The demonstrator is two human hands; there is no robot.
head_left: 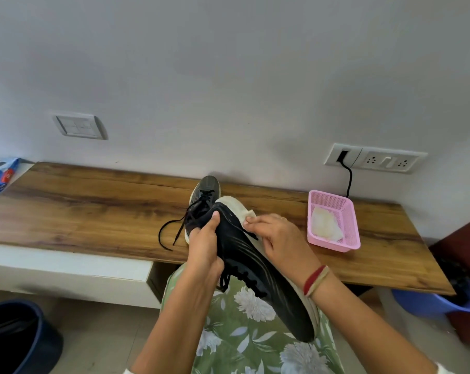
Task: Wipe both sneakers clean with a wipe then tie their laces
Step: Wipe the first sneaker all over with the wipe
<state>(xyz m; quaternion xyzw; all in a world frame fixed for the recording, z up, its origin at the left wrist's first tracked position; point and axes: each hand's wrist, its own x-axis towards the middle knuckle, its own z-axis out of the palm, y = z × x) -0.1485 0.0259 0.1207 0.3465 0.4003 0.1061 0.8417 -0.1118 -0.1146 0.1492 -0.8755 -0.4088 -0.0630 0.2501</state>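
A black sneaker (258, 268) with a pale sole is held on its side above my lap, toe toward me. My left hand (205, 248) grips its upper near the laces. My right hand (279, 238) presses a white wipe (248, 215) against the sole edge near the heel. The second black sneaker (202, 195) stands on the wooden table (93, 209) behind the held one, its black laces untied and trailing left.
A pink basket (349, 230) with white wipes inside sits on the table at the right. A black cable runs from a wall socket (344, 157) behind it. A dark bin (15, 336) stands at lower left, a blue bin (444, 300) at right.
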